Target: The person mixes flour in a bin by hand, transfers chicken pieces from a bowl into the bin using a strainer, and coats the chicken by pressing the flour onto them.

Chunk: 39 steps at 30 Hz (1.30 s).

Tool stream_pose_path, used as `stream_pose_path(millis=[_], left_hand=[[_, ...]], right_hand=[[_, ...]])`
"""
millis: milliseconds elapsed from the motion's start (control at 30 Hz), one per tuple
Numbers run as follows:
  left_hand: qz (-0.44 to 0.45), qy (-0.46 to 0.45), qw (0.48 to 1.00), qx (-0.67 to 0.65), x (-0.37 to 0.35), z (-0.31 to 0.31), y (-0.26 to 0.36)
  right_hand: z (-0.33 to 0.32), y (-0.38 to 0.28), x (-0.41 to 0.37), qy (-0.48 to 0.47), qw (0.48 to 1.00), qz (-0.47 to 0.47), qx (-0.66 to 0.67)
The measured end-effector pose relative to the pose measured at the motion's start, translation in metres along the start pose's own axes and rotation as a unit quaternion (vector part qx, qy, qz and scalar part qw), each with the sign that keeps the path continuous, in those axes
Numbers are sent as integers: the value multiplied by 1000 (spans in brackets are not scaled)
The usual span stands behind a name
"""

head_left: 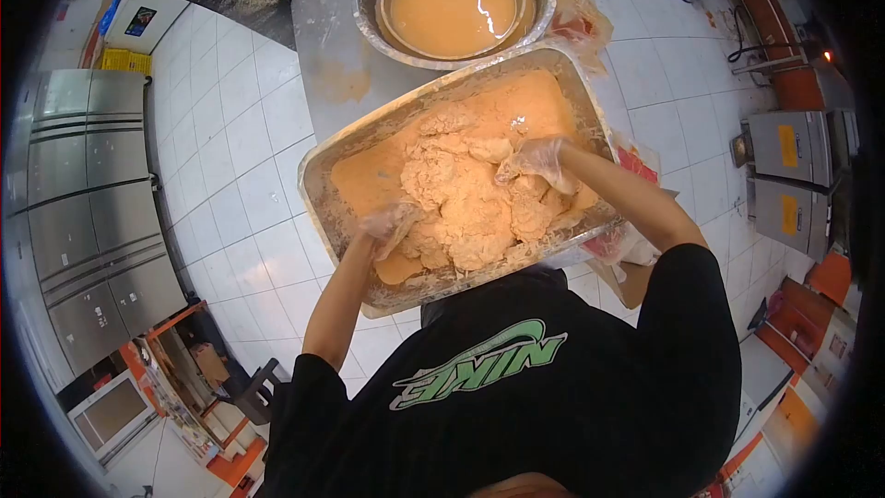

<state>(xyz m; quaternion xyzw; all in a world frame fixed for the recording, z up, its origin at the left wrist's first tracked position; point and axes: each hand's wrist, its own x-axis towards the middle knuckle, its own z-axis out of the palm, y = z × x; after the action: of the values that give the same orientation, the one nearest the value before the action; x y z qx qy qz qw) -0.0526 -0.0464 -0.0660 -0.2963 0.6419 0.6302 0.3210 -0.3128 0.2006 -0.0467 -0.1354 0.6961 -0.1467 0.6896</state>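
Note:
A large metal tray (pixel 318 180) holds orange-tan breading flour and a heap of coated, lumpy pieces (pixel 461 198). Both of my hands wear thin clear gloves dusted with flour. My left hand (pixel 392 224) digs into the heap at its near left side, fingers curled around coated pieces. Over at the heap's right side, my right hand (pixel 537 161) presses down, fingers bent onto a coated piece. Flour hides parts of both hands.
Behind the tray stands a round metal bowl (pixel 369 9) with a smaller basin of orange liquid (pixel 452 5). Both rest on a steel counter (pixel 323 65). A crumpled plastic bag (pixel 581 23) lies at the right. White tiled floor and steel cabinets (pixel 83 212) surround it.

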Motion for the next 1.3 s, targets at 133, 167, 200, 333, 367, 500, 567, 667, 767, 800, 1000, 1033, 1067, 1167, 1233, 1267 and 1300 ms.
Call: stream_pose_path(millis=[133, 167, 200, 333, 367, 500, 567, 667, 767, 800, 1000, 1033, 1067, 1167, 1233, 1267, 1300], left_hand=[[-42, 1, 980, -193, 27, 25, -5], [-30, -26, 977, -209, 37, 27, -16], [-31, -39, 970, -238, 40, 35, -19], [11, -17, 966, -259, 38, 56, -9], [27, -3, 968, -250, 35, 58, -4], [169, 70, 982, -48, 24, 39, 13], [230, 128, 959, 102, 14, 29, 29], [266, 206, 898, 284, 0, 26, 47], [249, 201, 901, 293, -11, 27, 31], [239, 191, 909, 282, -12, 27, 20], [78, 240, 967, -31, -19, 41, -64], [52, 145, 965, -214, -48, 53, -48], [21, 44, 920, -389, -63, 62, -39], [-88, 10, 918, -387, -24, 63, -72], [-66, -15, 903, -425, -5, 74, -83], [-54, -29, 895, -442, 5, 84, -82], [-37, 18, 890, -454, 15, 95, -75]], right_hand=[[13, -10, -13, -57, 963, -219, 149], [17, -8, -5, -63, 954, -231, 182], [21, -6, 5, -68, 945, -240, 213], [23, -1, 23, -6, 951, -258, 170], [20, -3, 20, 27, 959, -264, 101], [10, -25, -7, 152, 909, -207, -329], [14, -32, -16, 194, 865, -217, -409], [39, -30, 1, 280, 797, -511, -161], [33, -38, -46, 210, 853, -375, -297], [28, -42, -72, 160, 868, -227, -412], [5, 57, -70, 206, 823, -118, -517], [1, 65, -60, 154, 811, -98, -556], [0, 68, -53, 129, 802, -103, -574], [-3, 91, -15, 76, 894, -121, -425], [-3, 95, 3, 19, 965, -133, -227], [-3, 97, 12, -12, 982, -142, -121], [1, 97, 20, -38, 987, -152, -34]])
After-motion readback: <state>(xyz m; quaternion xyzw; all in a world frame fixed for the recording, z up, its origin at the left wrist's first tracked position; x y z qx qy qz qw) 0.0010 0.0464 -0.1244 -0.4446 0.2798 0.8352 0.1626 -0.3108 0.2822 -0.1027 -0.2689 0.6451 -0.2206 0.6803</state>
